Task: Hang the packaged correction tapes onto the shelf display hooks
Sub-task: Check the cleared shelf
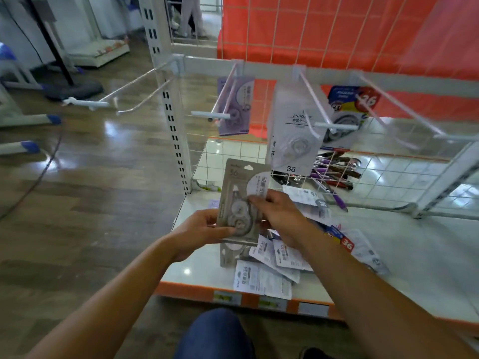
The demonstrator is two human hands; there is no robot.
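Note:
Both hands hold one grey packaged correction tape upright above the shelf. My left hand grips its lower left edge, and my right hand pinches its right side. Under them a pile of loose packs lies on the white shelf. Above, white display hooks stick out from a crossbar: one hook carries a purple pack, another hook carries a clear grey pack, and a blue and red pack hangs behind it.
Bare hooks stick out at the left and another hook at the right. A wire basket with pens sits at the back of the shelf. A perforated upright post stands left. My knee is below.

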